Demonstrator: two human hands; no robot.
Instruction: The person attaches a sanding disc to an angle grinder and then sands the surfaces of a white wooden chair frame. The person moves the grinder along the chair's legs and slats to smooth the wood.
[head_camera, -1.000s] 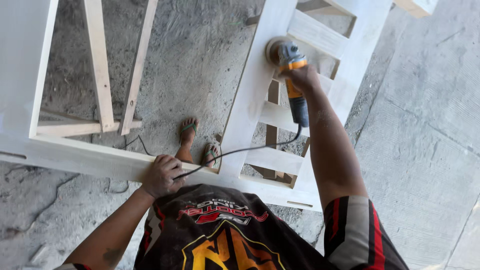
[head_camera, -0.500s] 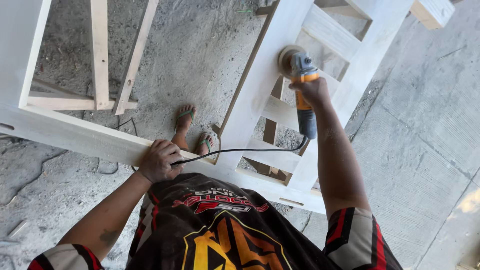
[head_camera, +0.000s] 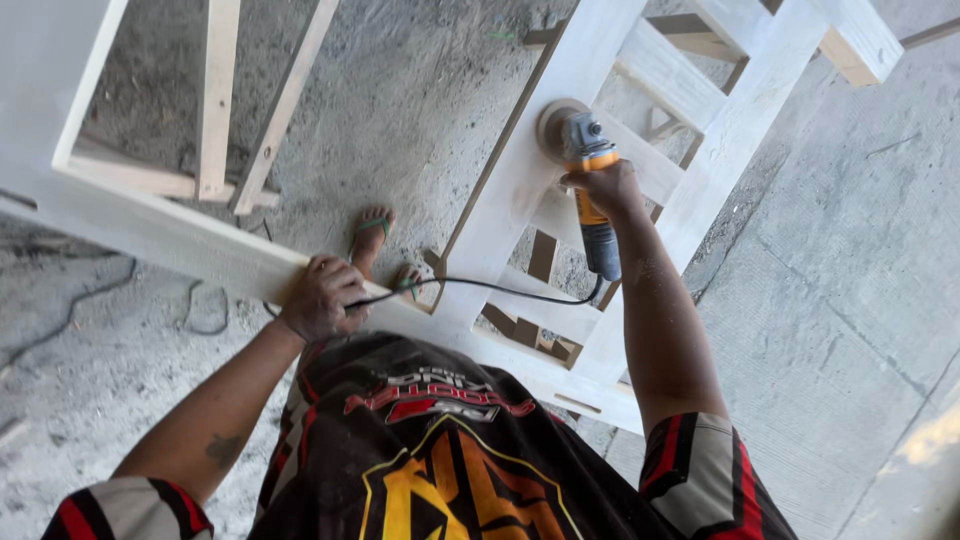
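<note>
**Sander on the frame rail**

The right hand (head_camera: 603, 187) was wrapped tight around the sander (head_camera: 585, 185), fingers closed on the orange-and-grey body just behind its head. Ahead of that grip, the round pad (head_camera: 553, 124) lay flat on a pale upright rail of the wooden frame (head_camera: 520, 190). Behind the grip the tool's dark tail stuck out toward the person, and from it the black cord (head_camera: 480, 288) ran across the slats and over to the other hand.

The left hand (head_camera: 322, 296) was clamped over the edge of the frame's long near rail, fingers curled down its far side (the cord passed under or through those fingers; which of the two could not be told). Just beyond that hand, through the gap in the frame, the person's feet in green-strapped sandals (head_camera: 372, 232) stood on the concrete floor (head_camera: 400, 110).

To the right of the sander grip, cross slats joined the sanded rail to a second rail, which ran on to a block end at the upper right. Far to the left of the left hand's hold, thinner bare-wood strips (head_camera: 218, 100) stood inside the frame's open section. Below both hands, the person's dark printed shirt (head_camera: 430, 450) filled the lower part of the view.
</note>
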